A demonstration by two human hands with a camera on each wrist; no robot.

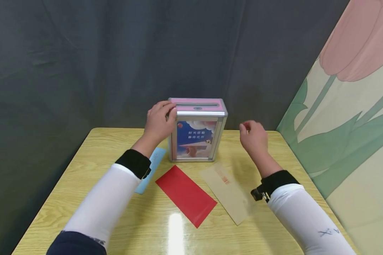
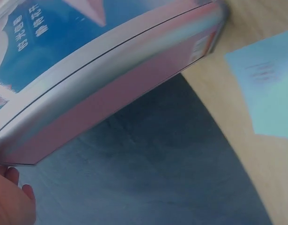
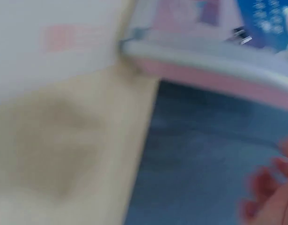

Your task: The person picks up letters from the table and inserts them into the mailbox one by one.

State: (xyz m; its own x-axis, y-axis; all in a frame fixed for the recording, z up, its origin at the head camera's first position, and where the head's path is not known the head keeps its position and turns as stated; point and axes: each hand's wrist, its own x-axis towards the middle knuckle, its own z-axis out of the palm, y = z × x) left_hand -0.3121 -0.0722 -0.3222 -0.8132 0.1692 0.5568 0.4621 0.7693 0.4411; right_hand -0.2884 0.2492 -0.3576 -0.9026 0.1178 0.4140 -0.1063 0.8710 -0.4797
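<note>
A suggestion box (image 1: pixel 196 140) with a pink top, silver frame and blue picture panel stands upright on the table. My left hand (image 1: pixel 161 120) touches its top left corner; in the left wrist view, loosely bent fingers (image 2: pixel 12 176) show at the box's edge. To the right of the box, my right hand (image 1: pixel 254 136) is in the air, apart from it, its fingers loosely curled around nothing. In front lie a red envelope (image 1: pixel 186 194) and a brown envelope (image 1: pixel 226 191). A light blue envelope (image 1: pixel 151 170) lies at the left, partly hidden by my left arm.
The slot (image 1: pixel 196 104) runs along the box's top, and a small lock (image 1: pixel 208 141) sits on its front door. Behind the wooden table (image 1: pixel 115 212) hangs a dark curtain (image 1: pixel 131 63). A flower-patterned panel (image 1: pixel 348 106) stands at the right.
</note>
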